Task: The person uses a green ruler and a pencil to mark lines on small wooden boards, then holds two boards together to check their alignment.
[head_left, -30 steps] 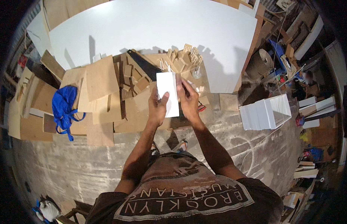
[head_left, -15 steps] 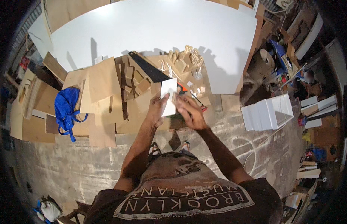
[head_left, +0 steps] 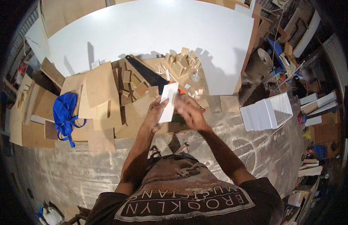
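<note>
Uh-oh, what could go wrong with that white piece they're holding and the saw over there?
The white piece might slip: the left grip clearly pinches it, but the right grip is blurred, so I can't tell whether it helps. The saw lies beyond the piece with its black blade uncovered, so reaching that way could mean a scratch. The small wooden blocks are jumbled together, so a bump might scatter them.

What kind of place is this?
It looks like a woodworking workshop, though I can't be certain. There's a handsaw with a long black blade, small tan rectangular wooden blocks and flat pale-brown wooden boards.
</note>
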A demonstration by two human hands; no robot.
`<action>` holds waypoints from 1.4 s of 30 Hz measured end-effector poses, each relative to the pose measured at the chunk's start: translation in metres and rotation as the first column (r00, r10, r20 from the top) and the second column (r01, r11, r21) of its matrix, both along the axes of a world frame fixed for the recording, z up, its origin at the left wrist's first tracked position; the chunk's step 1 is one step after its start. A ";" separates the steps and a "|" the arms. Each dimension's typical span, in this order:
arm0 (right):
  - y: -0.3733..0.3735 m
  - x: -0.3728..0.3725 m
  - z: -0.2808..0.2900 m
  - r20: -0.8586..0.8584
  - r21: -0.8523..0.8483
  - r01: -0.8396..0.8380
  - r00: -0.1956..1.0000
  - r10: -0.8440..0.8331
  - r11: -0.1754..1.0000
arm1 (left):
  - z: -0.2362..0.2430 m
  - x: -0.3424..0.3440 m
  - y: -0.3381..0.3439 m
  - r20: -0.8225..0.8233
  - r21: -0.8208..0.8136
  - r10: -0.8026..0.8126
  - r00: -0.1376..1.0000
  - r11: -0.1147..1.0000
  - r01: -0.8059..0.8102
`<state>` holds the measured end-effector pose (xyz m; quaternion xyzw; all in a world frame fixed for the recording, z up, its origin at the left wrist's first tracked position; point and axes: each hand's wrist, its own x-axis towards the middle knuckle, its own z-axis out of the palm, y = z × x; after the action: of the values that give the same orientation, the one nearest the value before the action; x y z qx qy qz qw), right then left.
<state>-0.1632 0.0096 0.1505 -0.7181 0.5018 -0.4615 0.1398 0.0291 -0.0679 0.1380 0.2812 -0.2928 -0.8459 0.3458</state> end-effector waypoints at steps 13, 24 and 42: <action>-0.065 -0.024 0.011 0.032 -0.067 0.141 0.990 -0.139 0.988 | 0.002 0.007 0.009 0.068 -0.168 -0.013 0.998 0.985 0.024; -0.005 0.045 -0.029 0.475 0.258 0.175 0.833 -0.282 0.950 | 0.011 -0.011 0.000 0.130 -0.628 0.480 0.868 0.717 -0.302; 0.000 0.062 -0.010 0.443 0.107 0.282 0.845 -0.300 0.953 | 0.029 -0.019 -0.009 0.102 -0.700 0.567 0.817 0.625 -0.346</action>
<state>-0.1014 0.0095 0.1409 -0.5030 0.5666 -0.6228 0.1953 0.0104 -0.0765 0.1667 0.3385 -0.5370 -0.5151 0.5760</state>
